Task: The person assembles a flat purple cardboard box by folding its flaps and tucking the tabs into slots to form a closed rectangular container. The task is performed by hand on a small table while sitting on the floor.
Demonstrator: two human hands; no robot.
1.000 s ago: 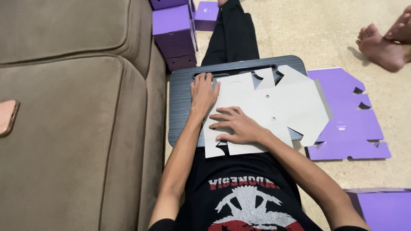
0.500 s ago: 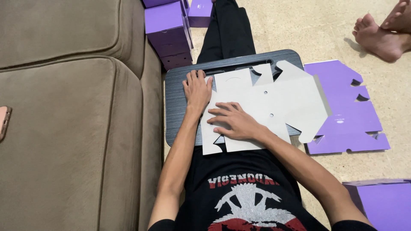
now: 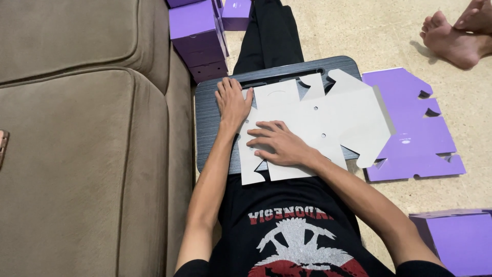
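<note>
A black shirt (image 3: 297,241) with a red, white and grey print fills the bottom centre of the frame; a folded purple box (image 3: 453,241) sits at the lower right corner; both forearms run up from the bottom towards the middle.

The right hand (image 3: 279,143) lies palm down at centre frame on a flat white card blank (image 3: 328,120), fingers spread and pointing left, pressing the sheet near its left side; the left hand (image 3: 233,100) lies just above and left of it, flat, fingers close together and pointing to the top of the frame, thumb out to the right, resting where the blank's left edge meets the board; neither hand pinches anything.

The blank lies unfolded, white side up, on a dark lap board (image 3: 210,123) in the middle of the frame; its lower edge hangs over the board onto the shirt, and its right flap reaches past the board's right edge, over a purple blank (image 3: 410,133) that lies flat on the floor (image 3: 353,31) at right.

A brown sofa (image 3: 87,138) takes the whole left side; black-trousered legs (image 3: 269,36) stretch to the top centre; purple boxes (image 3: 197,36) are stacked at upper centre-left beside the sofa; another person's bare feet (image 3: 456,33) rest on the floor at the upper right corner.
</note>
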